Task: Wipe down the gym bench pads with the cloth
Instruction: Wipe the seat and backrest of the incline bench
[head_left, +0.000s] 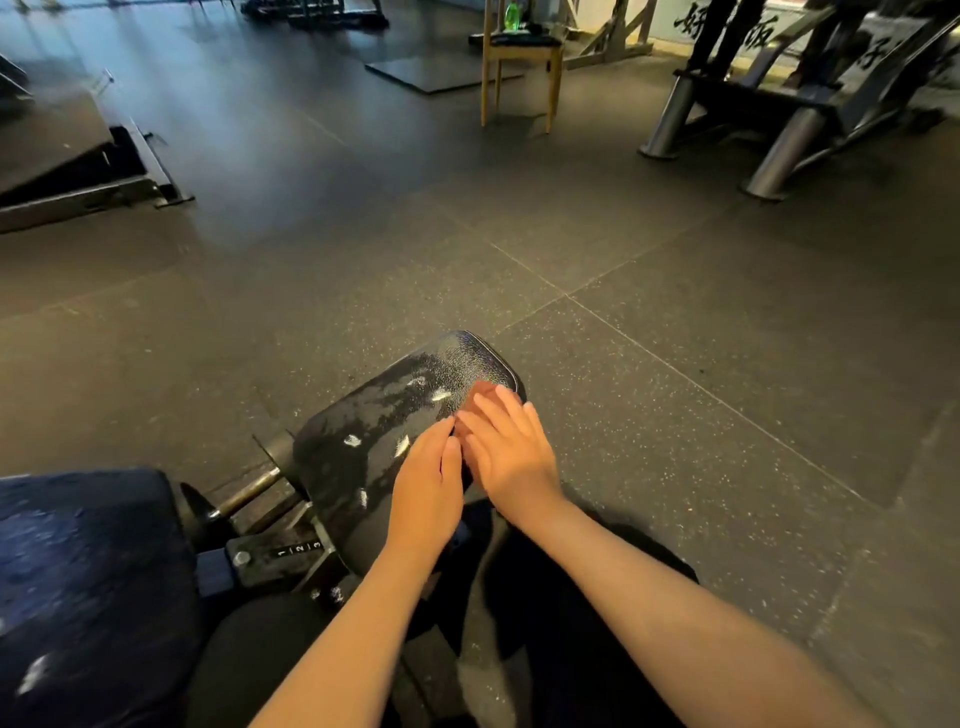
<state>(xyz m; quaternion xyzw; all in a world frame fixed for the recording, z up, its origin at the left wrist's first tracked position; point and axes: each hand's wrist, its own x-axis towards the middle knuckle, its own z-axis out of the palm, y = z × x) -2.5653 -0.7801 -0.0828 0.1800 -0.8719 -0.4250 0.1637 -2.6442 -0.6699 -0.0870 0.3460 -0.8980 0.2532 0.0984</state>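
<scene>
A small black bench pad (384, 415), worn and flecked with white, stands just in front of me. A larger dark pad (78, 571) fills the lower left. My left hand (426, 488) lies on the small pad's right side with relaxed fingers. Beside it, my right hand (509, 447) rests flat on the pad's right edge, its straight fingers pointing up and left. The two hands' fingertips nearly touch. No cloth shows plainly; a blurred reddish patch sits at my right fingertips, and I cannot tell what it is.
Between the pads is a metal bracket (298, 550) marked 1, 2, 3. A wooden chair (519, 57) with a green bottle (511, 15) stands far ahead. A machine frame (779, 130) is at the upper right and a low platform (78, 156) at the left, all on a rubber floor.
</scene>
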